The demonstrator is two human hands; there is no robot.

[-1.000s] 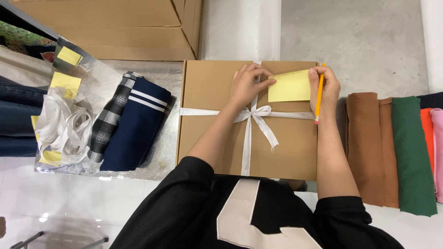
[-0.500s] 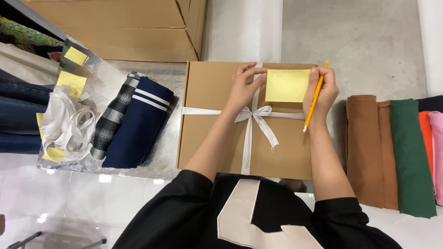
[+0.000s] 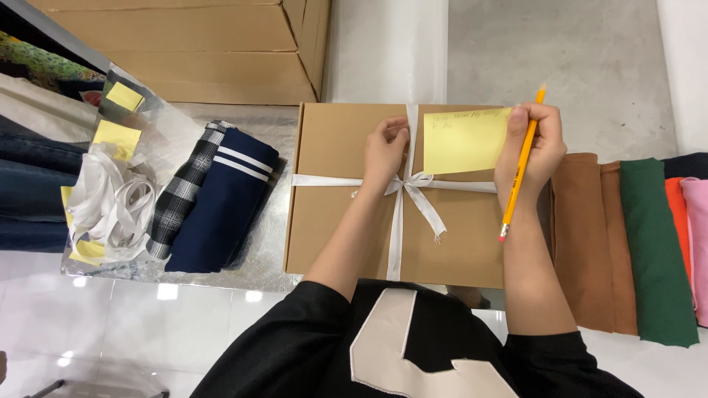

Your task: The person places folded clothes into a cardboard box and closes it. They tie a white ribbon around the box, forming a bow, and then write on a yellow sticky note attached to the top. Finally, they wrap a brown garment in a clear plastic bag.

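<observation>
A flat brown cardboard box lies in front of me, tied crosswise with a white ribbon knotted in a bow. My left hand rests on the lid beside the vertical ribbon, fingertips curled near the top edge. My right hand grips an orange pencil with its tip pointing away and its eraser toward me. The same hand's fingers touch the right edge of a yellow sticky note with handwriting, which lies on the box's upper right part.
Folded navy and plaid garments lie left of the box beside a heap of white ribbon and yellow notes. Folded brown, green, orange and pink cloths sit at the right. Large cardboard boxes stand behind.
The sticky note has moved down and left onto the box lid. My right hand turned the pencil more upright, and my left hand slid from the note to beside the ribbon.
</observation>
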